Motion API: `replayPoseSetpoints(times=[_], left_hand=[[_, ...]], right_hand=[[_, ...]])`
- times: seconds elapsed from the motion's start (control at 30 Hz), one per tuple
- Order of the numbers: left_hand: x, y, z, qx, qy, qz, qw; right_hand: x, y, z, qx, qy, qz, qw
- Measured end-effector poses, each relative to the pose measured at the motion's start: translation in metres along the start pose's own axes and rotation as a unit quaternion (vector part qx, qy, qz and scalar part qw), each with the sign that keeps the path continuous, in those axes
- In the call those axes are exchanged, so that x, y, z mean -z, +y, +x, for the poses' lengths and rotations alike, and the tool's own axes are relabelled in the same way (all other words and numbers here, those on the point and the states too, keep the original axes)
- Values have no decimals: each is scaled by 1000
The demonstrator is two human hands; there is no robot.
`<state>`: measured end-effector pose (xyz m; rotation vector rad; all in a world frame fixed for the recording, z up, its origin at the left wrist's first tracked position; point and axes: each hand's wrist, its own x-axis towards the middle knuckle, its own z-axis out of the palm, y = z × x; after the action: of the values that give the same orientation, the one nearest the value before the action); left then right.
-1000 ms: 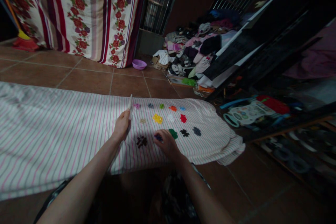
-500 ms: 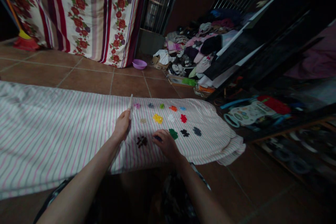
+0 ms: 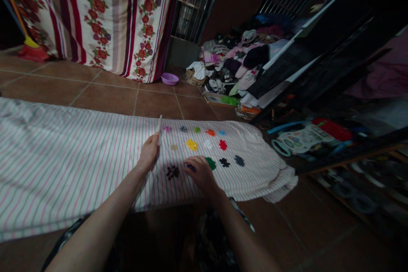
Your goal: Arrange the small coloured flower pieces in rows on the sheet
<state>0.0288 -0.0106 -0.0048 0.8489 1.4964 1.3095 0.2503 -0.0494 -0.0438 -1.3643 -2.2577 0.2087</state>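
My left hand (image 3: 149, 153) is closed on a thin white strip (image 3: 159, 124) that sticks up past the fingers. My right hand (image 3: 201, 173) is curled over a pile of small dark blue pieces (image 3: 190, 167), which its fingers partly cover; what they pinch is hidden. Around the hands small pieces lie in heaps sorted by colour: dark brown pieces (image 3: 172, 173), green pieces (image 3: 211, 163), black pieces (image 3: 225, 162), yellow pieces (image 3: 191, 144), beige pieces (image 3: 174, 147), white pieces (image 3: 208, 144) and red pieces (image 3: 222, 145). Pink pieces (image 3: 166, 128) and orange pieces (image 3: 210, 132) lie farther back.
The heaps rest on a striped cloth (image 3: 79, 157) over a long low surface. Beyond it are a tiled floor (image 3: 108, 93), a purple basin (image 3: 170, 78), a floral curtain (image 3: 117, 17) and a pile of clothes (image 3: 236, 57). A shelf with a toy (image 3: 306, 136) stands right.
My right hand has shifted very slightly to the left over the dark blue pieces. My left hand keeps hold of the white strip in the same place.
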Motion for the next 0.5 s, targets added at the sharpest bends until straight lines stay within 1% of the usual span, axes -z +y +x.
replayPoseSetpoints(times=[0.17, 0.37, 0.5], left_hand=[[0, -1, 1, -12, -4, 4, 1000], [1, -4, 4, -13, 0, 11, 1000], [1, -4, 4, -21, -2, 10, 1000]], right_hand=[[-3, -7, 2, 28, -17, 6, 999], [-8, -13, 2, 41, -21, 4, 999], [-6, -19, 3, 41, -48, -13, 998]])
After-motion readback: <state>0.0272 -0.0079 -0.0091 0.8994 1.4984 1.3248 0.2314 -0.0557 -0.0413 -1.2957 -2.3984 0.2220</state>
